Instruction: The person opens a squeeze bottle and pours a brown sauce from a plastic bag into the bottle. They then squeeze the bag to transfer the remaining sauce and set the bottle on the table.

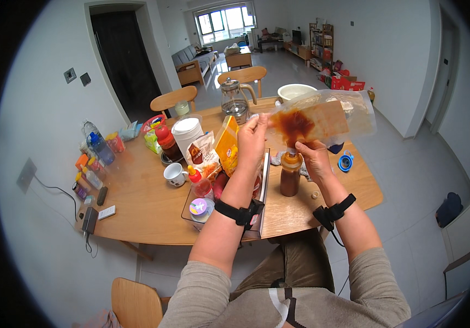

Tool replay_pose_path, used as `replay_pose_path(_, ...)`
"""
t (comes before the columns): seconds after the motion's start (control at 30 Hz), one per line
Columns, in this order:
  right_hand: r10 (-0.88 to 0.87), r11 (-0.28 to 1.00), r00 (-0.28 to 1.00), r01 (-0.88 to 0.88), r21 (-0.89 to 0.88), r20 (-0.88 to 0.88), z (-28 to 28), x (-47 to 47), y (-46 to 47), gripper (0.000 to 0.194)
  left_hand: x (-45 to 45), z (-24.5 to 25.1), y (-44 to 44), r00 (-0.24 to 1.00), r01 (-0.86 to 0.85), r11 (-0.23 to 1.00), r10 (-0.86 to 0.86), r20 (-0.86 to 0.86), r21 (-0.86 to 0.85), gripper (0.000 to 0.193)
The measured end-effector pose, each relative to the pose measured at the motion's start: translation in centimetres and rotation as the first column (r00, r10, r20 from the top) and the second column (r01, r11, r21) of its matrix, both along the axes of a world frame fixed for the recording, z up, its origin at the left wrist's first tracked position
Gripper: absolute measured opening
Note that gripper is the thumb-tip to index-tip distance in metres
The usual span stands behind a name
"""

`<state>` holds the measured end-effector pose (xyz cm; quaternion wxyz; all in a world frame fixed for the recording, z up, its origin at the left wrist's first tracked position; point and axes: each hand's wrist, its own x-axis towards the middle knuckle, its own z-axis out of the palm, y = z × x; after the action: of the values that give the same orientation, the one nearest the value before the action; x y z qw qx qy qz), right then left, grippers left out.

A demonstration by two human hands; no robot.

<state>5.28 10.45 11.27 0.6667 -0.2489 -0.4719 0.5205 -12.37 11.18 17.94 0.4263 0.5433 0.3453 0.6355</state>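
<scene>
A clear plastic bag (pixel 321 119) with reddish-brown sauce smeared inside is held up over the right part of the table. My left hand (pixel 254 137) grips the bag's left edge between thumb and fingers. My right hand (pixel 313 158) pinches its lower part just above a squeeze bottle (pixel 290 176). The bottle stands upright, largely filled with brown sauce, its neck under the bag's lower corner. A small pale cap (pixel 315 195) lies on the table to the right of the bottle. A blue ring-shaped lid (pixel 346 161) is farther right.
A clear bin (pixel 194 219) of packets and bottles stands left of the bottle. Beyond are a glass kettle (pixel 235 102), a white bowl (pixel 296 91) and a white canister (pixel 188 133). A mug (pixel 175 174) stands left of the bin. Chairs (pixel 173 98) adjoin the wooden table (pixel 149 209).
</scene>
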Motion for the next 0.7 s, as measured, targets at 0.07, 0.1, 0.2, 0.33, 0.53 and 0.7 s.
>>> replay_pose_path(0.07, 0.003, 1.000, 1.000, -0.003, -0.002, 0.011, 0.0, 0.0, 0.0, 0.029, 0.0, 0.5, 0.2, 0.999, -0.038, 0.999, 0.037, 0.011, 0.024, 0.028)
replay_pose_path(0.1, 0.002, 1.000, 1.000, -0.002, -0.002, 0.017, 0.0, -0.1, -0.1, 0.029, 0.2, 0.5, 0.3, 0.999, -0.047, 0.998, 0.046, 0.030, 0.042, 0.026)
replay_pose_path(0.2, -0.004, 1.000, 1.000, 0.003, 0.003, 0.021, 0.1, -0.2, -0.1, 0.027, 0.8, 0.0, 0.7, 0.995, -0.035, 0.991, 0.022, 0.095, 0.131, 0.020)
replay_pose_path(0.33, 0.019, 0.999, 1.000, -0.018, 0.027, -0.011, 0.1, -0.2, -0.2, 0.026, 1.7, -0.9, 1.0, 0.982, -0.044, 0.982, 0.008, 0.187, 0.186, 0.007)
replay_pose_path(0.53, -0.025, 1.000, 0.999, 0.025, -0.005, 0.025, -0.2, -0.1, 0.1, 0.027, 2.0, -1.2, 0.6, 0.989, -0.013, 0.982, -0.016, 0.148, 0.188, 0.017)
replay_pose_path(0.7, 0.011, 1.000, 1.000, -0.012, -0.025, -0.009, -0.2, 0.1, 0.0, 0.024, 0.8, 0.3, -0.3, 0.997, 0.059, 0.988, -0.065, 0.039, 0.146, 0.019)
